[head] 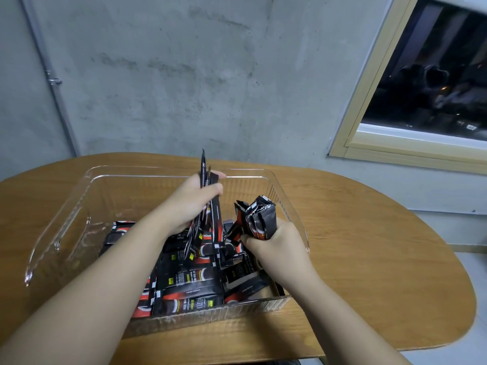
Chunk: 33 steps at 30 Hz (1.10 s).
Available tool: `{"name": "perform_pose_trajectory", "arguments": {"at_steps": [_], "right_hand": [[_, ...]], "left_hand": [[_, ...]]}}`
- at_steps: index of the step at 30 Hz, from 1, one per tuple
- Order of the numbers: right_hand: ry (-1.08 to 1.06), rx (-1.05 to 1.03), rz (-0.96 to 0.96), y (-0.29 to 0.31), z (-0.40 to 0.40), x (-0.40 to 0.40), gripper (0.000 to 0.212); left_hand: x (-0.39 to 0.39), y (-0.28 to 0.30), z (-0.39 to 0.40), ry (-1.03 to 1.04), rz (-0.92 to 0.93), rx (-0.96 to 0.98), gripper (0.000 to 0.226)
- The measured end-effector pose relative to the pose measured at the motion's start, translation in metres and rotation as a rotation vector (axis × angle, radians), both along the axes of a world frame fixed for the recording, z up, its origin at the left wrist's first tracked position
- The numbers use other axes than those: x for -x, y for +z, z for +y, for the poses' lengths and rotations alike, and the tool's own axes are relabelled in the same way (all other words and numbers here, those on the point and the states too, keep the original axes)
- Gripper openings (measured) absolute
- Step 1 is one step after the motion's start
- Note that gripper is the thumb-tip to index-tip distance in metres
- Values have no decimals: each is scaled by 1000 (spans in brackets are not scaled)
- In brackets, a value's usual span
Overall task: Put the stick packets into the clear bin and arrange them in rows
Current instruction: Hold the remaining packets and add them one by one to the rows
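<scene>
Both hands grip upright bundles of stick packets [261, 219], left hand [193, 204] and right hand [271, 239], likely squaring them for rows inside the clear bin [66, 227].

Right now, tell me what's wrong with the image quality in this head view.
Head view: wide-angle distortion bows the table edge and tilts the window; glare glints on the clear bin rim; light is dim and flat; packet print in the left hand and right hand is too soft to read.
</scene>
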State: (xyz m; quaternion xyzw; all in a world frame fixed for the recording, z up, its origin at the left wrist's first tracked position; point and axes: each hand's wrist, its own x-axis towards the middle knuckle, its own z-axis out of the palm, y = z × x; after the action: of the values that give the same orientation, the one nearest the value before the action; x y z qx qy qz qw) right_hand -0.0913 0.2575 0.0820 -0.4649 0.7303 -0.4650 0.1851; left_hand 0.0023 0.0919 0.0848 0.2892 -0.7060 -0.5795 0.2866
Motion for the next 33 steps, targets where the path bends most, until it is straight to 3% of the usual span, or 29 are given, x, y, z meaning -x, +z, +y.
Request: {"name": "perform_pose_trajectory", "arguments": {"at_steps": [5,9,12,15,18,21,29,33], "right_hand": [[20,8,-19,5,-11,7,17],[10,-12,-21,1,-16,10,29],[12,4,-33,-2,-19,11,34],[-14,47,-42,-10,-23,9,32],[-87,101,-87,-21,-30,7,25],[-141,135,-135,-32,-37,8,3],[-12,111,-284,-42,-35,13,24],[130,-4,-390,-41,-26,14,30]], "left_hand": [[6,-10,27,-73,102,-227,16],[17,-16,38,8,64,-263,10],[25,-18,46,60,138,-305,16],[31,-18,55,114,212,-368,6],[38,-23,59,151,242,-380,8],[43,-27,66,162,226,-412,19],[47,-35,69,174,210,-539,19],[41,-35,68,164,254,-613,19]]}}
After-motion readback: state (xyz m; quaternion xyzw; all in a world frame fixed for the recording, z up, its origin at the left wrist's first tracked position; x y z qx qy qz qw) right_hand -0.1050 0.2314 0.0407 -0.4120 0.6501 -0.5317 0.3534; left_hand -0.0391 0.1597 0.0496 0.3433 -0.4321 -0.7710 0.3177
